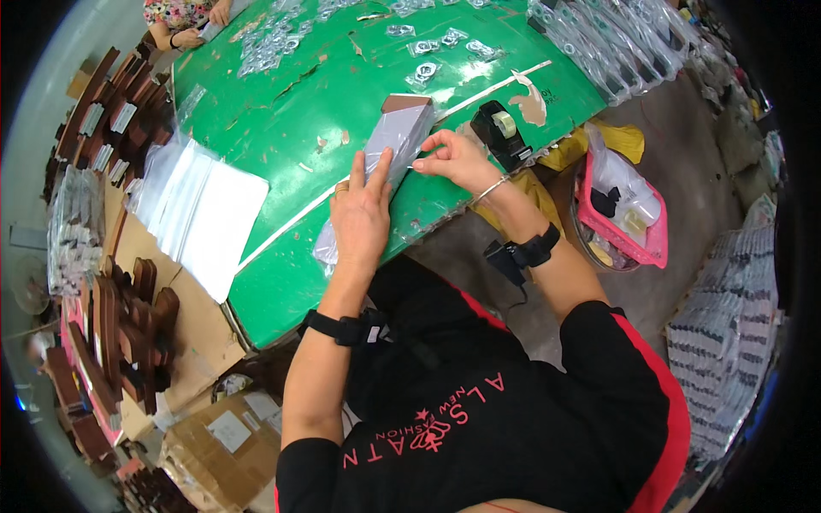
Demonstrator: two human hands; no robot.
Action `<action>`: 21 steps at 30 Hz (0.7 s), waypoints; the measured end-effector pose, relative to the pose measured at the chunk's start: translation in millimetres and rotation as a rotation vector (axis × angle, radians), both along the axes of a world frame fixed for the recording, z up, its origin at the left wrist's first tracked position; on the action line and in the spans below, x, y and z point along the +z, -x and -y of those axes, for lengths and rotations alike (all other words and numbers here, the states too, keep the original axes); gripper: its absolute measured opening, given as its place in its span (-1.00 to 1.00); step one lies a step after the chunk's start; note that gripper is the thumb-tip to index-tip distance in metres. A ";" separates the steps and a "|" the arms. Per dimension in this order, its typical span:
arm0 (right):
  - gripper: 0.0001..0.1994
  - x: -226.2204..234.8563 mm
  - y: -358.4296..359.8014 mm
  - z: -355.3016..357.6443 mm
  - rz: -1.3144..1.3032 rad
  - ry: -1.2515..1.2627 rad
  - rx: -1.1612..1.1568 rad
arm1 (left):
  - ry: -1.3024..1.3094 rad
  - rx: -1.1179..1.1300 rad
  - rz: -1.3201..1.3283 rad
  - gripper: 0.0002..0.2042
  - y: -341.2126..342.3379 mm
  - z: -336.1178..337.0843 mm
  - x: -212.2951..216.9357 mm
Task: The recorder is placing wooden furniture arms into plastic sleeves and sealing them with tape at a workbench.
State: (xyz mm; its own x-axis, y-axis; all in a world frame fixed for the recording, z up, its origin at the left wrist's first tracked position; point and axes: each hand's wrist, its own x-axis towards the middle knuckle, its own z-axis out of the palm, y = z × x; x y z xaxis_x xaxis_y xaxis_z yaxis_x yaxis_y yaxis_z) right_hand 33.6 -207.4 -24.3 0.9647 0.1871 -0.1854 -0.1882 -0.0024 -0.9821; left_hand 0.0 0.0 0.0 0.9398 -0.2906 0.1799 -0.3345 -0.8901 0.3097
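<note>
Watching remotely, I have my left hand (363,209) on a long, plastic-wrapped brown piece (400,128), my right hand (460,161) at its edge.

My left fingers are spread flat on the wrap; my right thumb and forefinger nearly meet, though I cannot tell what they pinch. The piece lies under the left hand, the nearer one, and just left of the right fingertips, its long axis slanting away and rightward. Right of the grip stands a black tape dispenser (496,141); farther left, clear bags (209,209) overlap the green table (278,158).
</note>
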 end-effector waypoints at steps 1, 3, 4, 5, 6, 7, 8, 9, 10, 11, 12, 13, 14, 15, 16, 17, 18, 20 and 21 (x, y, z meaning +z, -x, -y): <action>-0.51 3.2 -1.4 -4.0 0.007 0.044 -0.026 | 0.103 0.002 -0.005 -0.47 -3.5 -2.9 1.2; -0.50 6.6 0.6 -10.7 0.012 0.086 -0.049 | 0.204 0.007 -0.013 -0.51 -7.1 -8.3 0.7; -0.53 8.0 4.2 -13.8 0.018 0.049 -0.079 | 0.280 -0.002 -0.028 -0.53 -7.1 -11.0 -1.4; -0.55 9.0 6.3 -16.4 0.025 0.013 -0.109 | 0.356 -0.010 -0.043 -0.54 -7.0 -14.1 -3.2; -0.55 8.7 4.4 -17.4 0.029 0.011 -0.110 | 0.354 -0.012 -0.039 -0.54 -10.0 -15.4 -2.0; -0.56 7.5 2.4 -18.6 0.044 -0.023 -0.126 | 0.436 -0.024 -0.092 -0.55 -12.9 -17.0 -1.1; -0.57 6.4 0.3 -20.3 0.059 -0.056 -0.141 | 0.518 -0.035 -0.145 -0.56 -15.8 -19.1 -0.4; -0.57 6.6 -0.6 -23.4 0.061 -0.058 -0.140 | 0.516 -0.034 -0.143 -0.56 -18.9 -22.9 -1.8; -0.58 6.5 -1.1 -27.2 0.085 -0.059 -0.147 | 0.580 -0.059 -0.168 -0.57 -21.9 -27.1 -3.4; -0.60 5.9 -2.2 -30.7 0.109 -0.059 -0.154 | 0.645 -0.083 -0.194 -0.57 -24.3 -31.4 -5.5; -0.60 3.0 -4.3 -31.9 0.111 -0.059 -0.155 | 0.645 -0.085 -0.194 -0.57 -26.6 -33.3 -5.8; -0.60 -2.3 -6.9 -33.5 0.143 -0.009 -0.172 | 0.702 -0.102 -0.232 -0.57 -28.9 -35.3 -6.3; -0.61 -6.3 -9.7 -35.4 0.176 0.040 -0.188 | 0.758 -0.120 -0.271 -0.57 -31.3 -37.2 -6.7; -0.61 -8.2 -11.0 -37.6 0.174 0.041 -0.187 | 0.760 -0.119 -0.272 -0.57 -32.3 -38.0 -6.0; -0.60 -9.6 -12.9 -40.2 0.230 0.118 -0.214 | 0.788 -0.123 -0.304 -0.56 -34.1 -38.9 -4.6; -0.59 -10.2 -15.5 -42.6 0.287 0.195 -0.241 | 0.816 -0.128 -0.334 -0.56 -36.2 -39.9 -2.4; -0.59 -8.0 -15.7 -46.7 0.288 0.195 -0.239 | 0.816 -0.127 -0.333 -0.56 -37.5 -41.5 -2.6; -0.57 0.4 -13.3 -54.7 0.336 0.267 -0.296 | 0.804 -0.125 -0.364 -0.56 -41.3 -44.8 1.7; -0.57 2.5 -12.1 -54.4 0.346 0.269 -0.301 | 0.805 -0.133 -0.355 -0.56 -42.8 -44.9 2.6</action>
